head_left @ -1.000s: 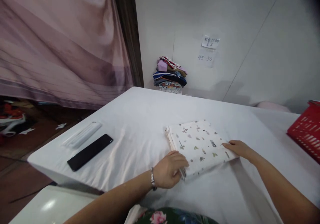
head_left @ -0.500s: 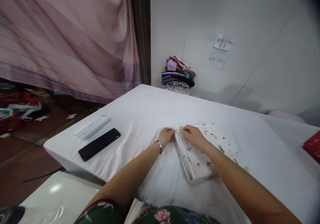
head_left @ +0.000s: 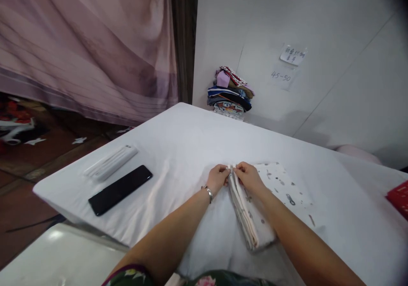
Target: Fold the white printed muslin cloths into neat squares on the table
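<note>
A white cloth with small printed motifs lies folded in several layers on the table, its layered edge facing left. Part of it spreads flat behind my right forearm. My left hand, with a bracelet at the wrist, pinches the far left corner of the folded cloth. Right beside it, my right hand grips the same far end from the other side, fingers closed on the layers. The fingertips of both hands nearly meet there.
The table has a white cover. On its left lie a black phone and a white packet. Folded clothes are stacked by the wall. A red item sits at the right edge, and a pale stool-like surface stands lower left.
My right hand has closed on the cloth's far end beside my left hand. The folded layers now stand more upright and narrower. The view has shifted slightly.
</note>
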Tool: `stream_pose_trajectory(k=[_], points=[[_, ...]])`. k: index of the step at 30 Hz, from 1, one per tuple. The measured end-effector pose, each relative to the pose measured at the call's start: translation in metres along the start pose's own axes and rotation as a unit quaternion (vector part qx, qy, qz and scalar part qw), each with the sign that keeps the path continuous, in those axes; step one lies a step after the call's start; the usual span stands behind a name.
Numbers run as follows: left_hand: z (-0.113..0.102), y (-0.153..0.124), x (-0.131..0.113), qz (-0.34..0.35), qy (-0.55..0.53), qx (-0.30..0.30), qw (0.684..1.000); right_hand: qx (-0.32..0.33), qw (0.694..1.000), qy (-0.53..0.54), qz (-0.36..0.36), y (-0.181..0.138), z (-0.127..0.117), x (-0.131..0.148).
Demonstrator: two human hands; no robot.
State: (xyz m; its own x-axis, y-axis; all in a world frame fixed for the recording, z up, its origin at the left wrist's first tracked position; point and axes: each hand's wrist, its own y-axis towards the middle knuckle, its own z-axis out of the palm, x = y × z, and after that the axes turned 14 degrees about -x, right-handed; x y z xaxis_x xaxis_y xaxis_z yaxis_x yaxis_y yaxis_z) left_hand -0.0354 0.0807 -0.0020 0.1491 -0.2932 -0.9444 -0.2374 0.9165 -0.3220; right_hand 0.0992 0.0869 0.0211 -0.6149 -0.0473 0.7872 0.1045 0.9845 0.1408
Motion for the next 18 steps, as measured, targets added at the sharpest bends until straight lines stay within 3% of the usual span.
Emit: stream_pose_trajectory(k=[12,15,18], points=[[0.0,0.005,0.0,-0.019,-0.017,0.001,1.0,-0.009,0.993,-0.107,-0.055,0.0,0.012,0.0],[0.0,0.006,0.001,-0.018,-0.011,-0.007,1.0,-0.001,0.999,-0.042,-0.035,0.0,0.008,-0.005],[0.001,0.006,0.002,-0.015,-0.013,-0.017,1.0,0.016,0.997,0.072,0.038,-0.001,-0.003,-0.007]])
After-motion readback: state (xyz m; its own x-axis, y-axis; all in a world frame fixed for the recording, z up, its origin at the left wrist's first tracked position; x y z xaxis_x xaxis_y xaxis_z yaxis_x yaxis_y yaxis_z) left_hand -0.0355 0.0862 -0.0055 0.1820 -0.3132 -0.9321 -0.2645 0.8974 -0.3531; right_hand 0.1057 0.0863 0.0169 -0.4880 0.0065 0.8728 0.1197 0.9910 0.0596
